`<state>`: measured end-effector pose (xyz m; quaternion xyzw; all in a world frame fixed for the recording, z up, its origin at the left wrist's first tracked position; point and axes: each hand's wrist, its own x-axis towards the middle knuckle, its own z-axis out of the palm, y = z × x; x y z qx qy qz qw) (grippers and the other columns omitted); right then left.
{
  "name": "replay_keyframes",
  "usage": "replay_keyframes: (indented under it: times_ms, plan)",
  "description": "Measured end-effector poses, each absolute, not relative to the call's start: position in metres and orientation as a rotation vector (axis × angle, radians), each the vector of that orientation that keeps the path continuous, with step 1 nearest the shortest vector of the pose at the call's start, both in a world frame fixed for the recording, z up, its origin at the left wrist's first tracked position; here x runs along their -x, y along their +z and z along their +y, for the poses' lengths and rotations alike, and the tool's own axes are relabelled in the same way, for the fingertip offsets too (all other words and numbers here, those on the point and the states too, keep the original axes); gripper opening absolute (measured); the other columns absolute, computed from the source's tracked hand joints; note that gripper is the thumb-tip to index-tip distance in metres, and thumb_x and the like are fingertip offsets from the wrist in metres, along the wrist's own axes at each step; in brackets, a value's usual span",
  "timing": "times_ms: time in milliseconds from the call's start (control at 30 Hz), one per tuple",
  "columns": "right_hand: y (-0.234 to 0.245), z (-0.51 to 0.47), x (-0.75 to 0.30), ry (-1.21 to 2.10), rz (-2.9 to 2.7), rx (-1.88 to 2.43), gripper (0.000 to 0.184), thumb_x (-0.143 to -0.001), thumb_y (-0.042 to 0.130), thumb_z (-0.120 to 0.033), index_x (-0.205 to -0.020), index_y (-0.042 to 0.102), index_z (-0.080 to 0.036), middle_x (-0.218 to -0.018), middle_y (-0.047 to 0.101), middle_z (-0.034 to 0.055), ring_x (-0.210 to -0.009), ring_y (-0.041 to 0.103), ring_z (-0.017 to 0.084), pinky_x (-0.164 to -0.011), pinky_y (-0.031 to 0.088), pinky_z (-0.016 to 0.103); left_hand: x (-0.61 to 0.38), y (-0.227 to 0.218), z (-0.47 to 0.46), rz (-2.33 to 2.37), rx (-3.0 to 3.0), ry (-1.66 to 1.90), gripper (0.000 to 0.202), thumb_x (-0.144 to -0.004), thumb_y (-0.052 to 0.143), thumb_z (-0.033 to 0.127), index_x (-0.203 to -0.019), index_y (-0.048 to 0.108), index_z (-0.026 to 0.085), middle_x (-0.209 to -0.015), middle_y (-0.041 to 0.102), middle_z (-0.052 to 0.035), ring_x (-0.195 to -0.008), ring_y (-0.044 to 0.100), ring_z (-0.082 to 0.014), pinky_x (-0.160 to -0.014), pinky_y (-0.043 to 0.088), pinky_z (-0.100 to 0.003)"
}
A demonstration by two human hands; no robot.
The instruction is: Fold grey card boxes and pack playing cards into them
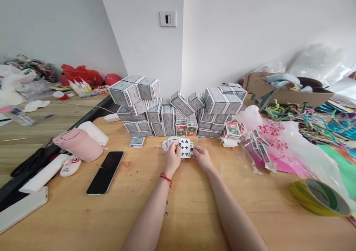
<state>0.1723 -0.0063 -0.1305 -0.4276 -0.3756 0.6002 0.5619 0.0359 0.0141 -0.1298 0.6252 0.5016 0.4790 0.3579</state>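
My left hand, with a red string at the wrist, pinches a six of clubs playing card by its left side. The card faces me, tilted up just over the table. My right hand grips the edge of a seven playing card that shows partly from behind the six. Behind my left hand, a loose spread of playing cards lies on the table. Several folded-looking blocks of grey-backed cards are stacked into a wall-like structure just beyond. Two card boxes stand at the middle of its base.
A black phone lies on the left, near a pink roll. To the right are more card boxes, a crumpled plastic bag and a yellow tape roll. A cardboard box sits further back.
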Motion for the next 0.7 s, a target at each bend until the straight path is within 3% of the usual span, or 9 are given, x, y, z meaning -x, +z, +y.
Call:
replay_keyframes:
  times_ms: [300,567,700]
  plan:
    - [-0.137,-0.005,-0.173,1.251,-0.948,1.101,0.031,-0.063,0.062,-0.041,-0.084,0.063,-0.019,-0.077,0.068,0.0039,-0.068,0.062,0.019,-0.063,0.048,0.029,-0.036,-0.132,0.014,1.254,-1.654,1.177,0.011,-0.081,0.043,0.029,-0.077,0.046,0.019,-0.056,0.038,0.0047,-0.052,0.037,-0.0104,-0.051,0.028,-0.021]
    - [-0.137,-0.013,-0.163,0.575,-1.234,1.551,0.015,-0.074,0.048,-0.031,-0.071,0.059,-0.021,-0.057,0.058,0.0019,-0.051,0.049,0.015,-0.052,0.035,0.025,-0.042,-0.130,0.005,1.272,-1.849,1.115,0.020,-0.083,0.039,0.031,-0.067,0.038,0.020,-0.052,0.035,0.0051,-0.048,0.034,-0.0102,-0.050,0.022,-0.022]
    - [-0.139,-0.013,-0.156,0.373,-1.280,1.717,0.019,-0.078,0.042,-0.028,-0.084,0.058,-0.020,-0.066,0.062,0.0055,-0.056,0.053,0.017,-0.054,0.036,0.025,-0.045,-0.130,-0.001,1.284,-1.926,1.121,0.018,-0.085,0.036,0.028,-0.069,0.039,0.020,-0.056,0.040,0.0032,-0.050,0.037,-0.0107,-0.051,0.024,-0.022]
